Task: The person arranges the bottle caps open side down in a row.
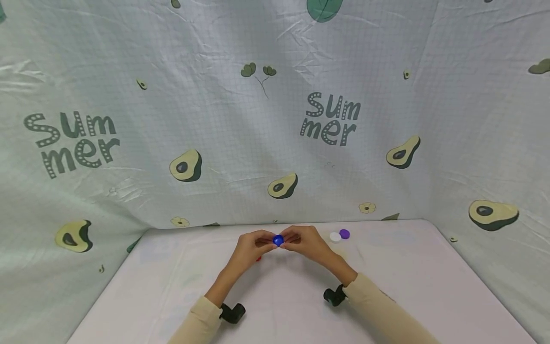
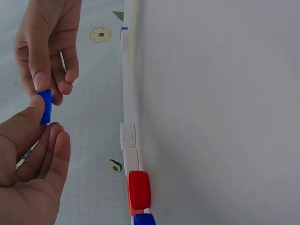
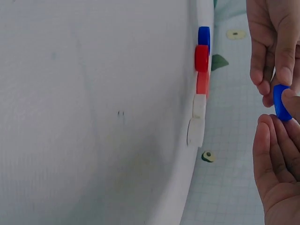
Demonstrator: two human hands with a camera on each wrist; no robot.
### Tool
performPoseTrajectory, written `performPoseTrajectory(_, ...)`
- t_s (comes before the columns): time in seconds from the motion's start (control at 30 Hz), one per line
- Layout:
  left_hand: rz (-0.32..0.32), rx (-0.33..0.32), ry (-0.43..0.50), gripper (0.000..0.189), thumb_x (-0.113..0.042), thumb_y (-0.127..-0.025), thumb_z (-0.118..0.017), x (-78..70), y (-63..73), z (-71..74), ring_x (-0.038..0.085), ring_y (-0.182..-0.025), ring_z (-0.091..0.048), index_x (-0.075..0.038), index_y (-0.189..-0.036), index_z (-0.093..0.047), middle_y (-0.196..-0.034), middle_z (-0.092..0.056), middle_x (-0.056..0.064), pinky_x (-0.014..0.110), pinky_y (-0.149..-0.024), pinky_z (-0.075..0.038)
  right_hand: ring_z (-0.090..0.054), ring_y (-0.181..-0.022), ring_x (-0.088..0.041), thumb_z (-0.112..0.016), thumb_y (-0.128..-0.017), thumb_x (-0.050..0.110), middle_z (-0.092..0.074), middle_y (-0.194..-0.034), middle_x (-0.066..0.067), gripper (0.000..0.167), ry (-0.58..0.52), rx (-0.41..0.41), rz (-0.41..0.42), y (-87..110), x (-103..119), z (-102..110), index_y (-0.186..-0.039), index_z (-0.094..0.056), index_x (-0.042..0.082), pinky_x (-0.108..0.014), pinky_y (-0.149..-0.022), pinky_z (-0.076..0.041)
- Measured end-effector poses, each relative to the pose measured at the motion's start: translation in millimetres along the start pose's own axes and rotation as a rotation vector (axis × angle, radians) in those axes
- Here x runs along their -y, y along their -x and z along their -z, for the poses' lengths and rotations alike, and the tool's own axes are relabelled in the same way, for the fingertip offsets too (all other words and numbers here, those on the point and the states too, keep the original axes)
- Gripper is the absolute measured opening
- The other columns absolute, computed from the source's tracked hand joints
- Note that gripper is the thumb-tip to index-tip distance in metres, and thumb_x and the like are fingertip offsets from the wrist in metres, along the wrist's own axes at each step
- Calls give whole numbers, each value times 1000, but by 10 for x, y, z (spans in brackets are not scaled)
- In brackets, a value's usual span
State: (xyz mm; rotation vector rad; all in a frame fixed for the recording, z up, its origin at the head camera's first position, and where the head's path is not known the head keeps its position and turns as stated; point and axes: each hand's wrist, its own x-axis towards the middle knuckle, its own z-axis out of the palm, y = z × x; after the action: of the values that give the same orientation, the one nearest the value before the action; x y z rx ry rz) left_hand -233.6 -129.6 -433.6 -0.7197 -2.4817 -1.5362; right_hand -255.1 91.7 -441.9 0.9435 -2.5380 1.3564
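Observation:
Between both hands, raised over the far part of the table, is a small round blue bottle cap (image 1: 278, 240). My left hand (image 1: 249, 251) pinches its left side with thumb and fingertips. On the opposite side, the thumb and fingers of my right hand (image 1: 305, 241) pinch it too. The left wrist view shows the cap edge-on, the thumbs close together along it. Below the hands, a red cap (image 2: 139, 190) lies on the table, mostly hidden by the left hand in the head view. White caps (image 3: 196, 131) lie beside it.
A white cap (image 1: 335, 237) and a purple cap (image 1: 344, 234) lie right of the hands, near the back of the white table (image 1: 412, 277). Another blue cap (image 3: 204, 36) lies past the red one. A printed cloth (image 1: 240, 124) hangs behind the table's far edge.

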Motion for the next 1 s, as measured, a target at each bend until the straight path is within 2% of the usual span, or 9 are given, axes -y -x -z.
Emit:
performPoseTrajectory(0.13,-15,-26,-8,23,-9,-87,-80,22,-12,50,22,-89,-74,-2,-108,-75,-100,-76,11,25,-79,-59,-72,-89,-12,-77,-92,22,-76,-100,-2,27,10,-10,-7,-35,23,-49,-113,-73,6,-25,-82,-59)
performPoseTrajectory(0.27,-20,-22,-22,21,-10,-88,-79,55,-12,97,22,-89,-74,-1,-107,-75,-101,-76,12,27,-79,-60,-72,-90,-13,-77,-92,21,-76,-100,-3,27,11,-4,-34,-72,73,-88,-113,-73,5,-25,-82,-59)
performPoseTrajectory(0.5,20,2,-82,19,-10,-88,-79,82,16,158,18,-89,-73,-3,-105,-76,-100,-76,8,26,-79,-59,-71,-89,-14,-78,-91,18,-75,-98,-3,24,27,25,-75,-95,112,-178,-111,-73,4,-26,-81,-59)
performPoseTrajectory(0.7,27,7,-127,18,-8,-87,-80,110,47,176,20,-86,-73,0,-102,-76,-96,-76,9,29,-79,-59,-71,-87,-14,-79,-91,16,-75,-95,-3,21,42,35,-83,-106,119,-257,-108,-74,5,-24,-78,-58)
performPoseTrajectory(0.87,26,12,-168,18,-7,-84,-82,156,64,182,19,-82,-72,0,-100,-77,-93,-76,9,27,-74,-59,-69,-81,-10,-81,-88,15,-75,-90,0,19,66,31,-97,-139,117,-300,-104,-76,7,-21,-74,-56)
performPoseTrajectory(1.0,76,32,-167,15,-6,-85,-81,190,56,173,14,-78,-69,0,-98,-77,-88,-75,7,23,-68,-55,-67,-77,-7,-83,-86,14,-74,-87,0,18,81,35,-120,-161,94,-338,-100,-77,5,-20,-70,-55)
